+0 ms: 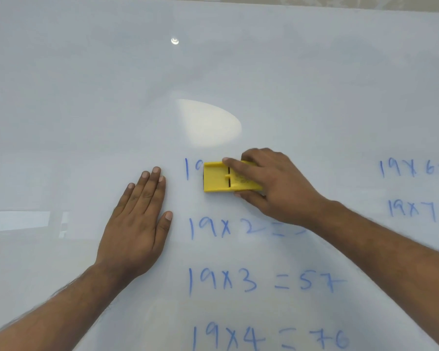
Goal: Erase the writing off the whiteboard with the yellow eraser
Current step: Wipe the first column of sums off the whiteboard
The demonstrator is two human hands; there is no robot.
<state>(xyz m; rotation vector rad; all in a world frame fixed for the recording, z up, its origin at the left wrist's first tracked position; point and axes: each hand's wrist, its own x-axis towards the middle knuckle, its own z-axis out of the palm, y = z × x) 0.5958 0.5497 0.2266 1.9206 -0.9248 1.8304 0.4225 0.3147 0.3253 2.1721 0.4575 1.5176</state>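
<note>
Right hand: the right hand (271, 184) grips the yellow eraser (219, 177) over the top line of blue writing (241, 281).
Left hand: the left hand (137, 219) lies flat, fingers straight, on the whiteboard (86, 97), left of the eraser.
Writing: multiplication sums run near and far right.

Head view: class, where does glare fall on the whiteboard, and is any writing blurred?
Head view: a bright oval glare patch sits above the yellow eraser; a small light reflection lies higher up; the 19x2 line smears near the right hand.
</note>
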